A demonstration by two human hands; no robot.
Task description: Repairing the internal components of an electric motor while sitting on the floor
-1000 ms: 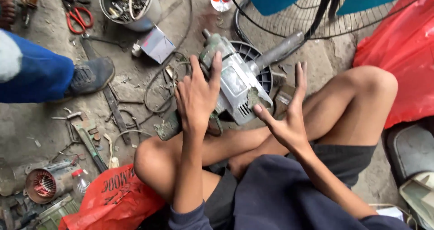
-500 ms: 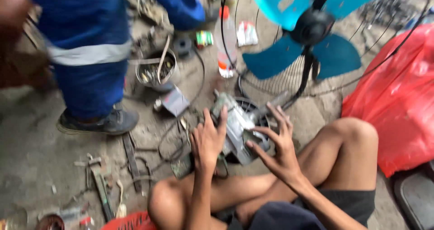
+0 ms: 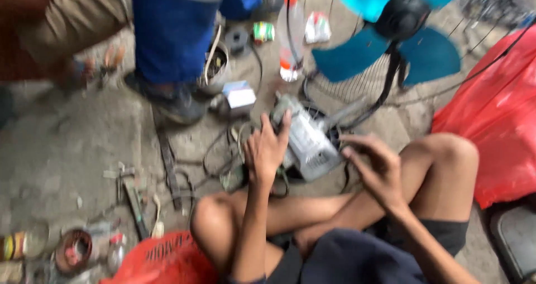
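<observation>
Left hand (image 3: 267, 150) clasped on grey motor housing (image 3: 306, 140), right hand (image 3: 378, 169) half-curled just beside it

blur: whole view smeared | fan (image 3: 399, 35): blades cut by top edge | bystander (image 3: 167, 44): only legs show | left hand (image 3: 267, 150): covers motor's (image 3: 307, 139) near end | right hand (image 3: 377, 169): fingertips blurred, contact with motor unclear | floor bits: too small to tell

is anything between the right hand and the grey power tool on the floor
Nothing visible. The right hand hovers beside the grey power tool, fingers bent toward its body, with no object between them. The left hand already rests on the tool's other side.
</observation>
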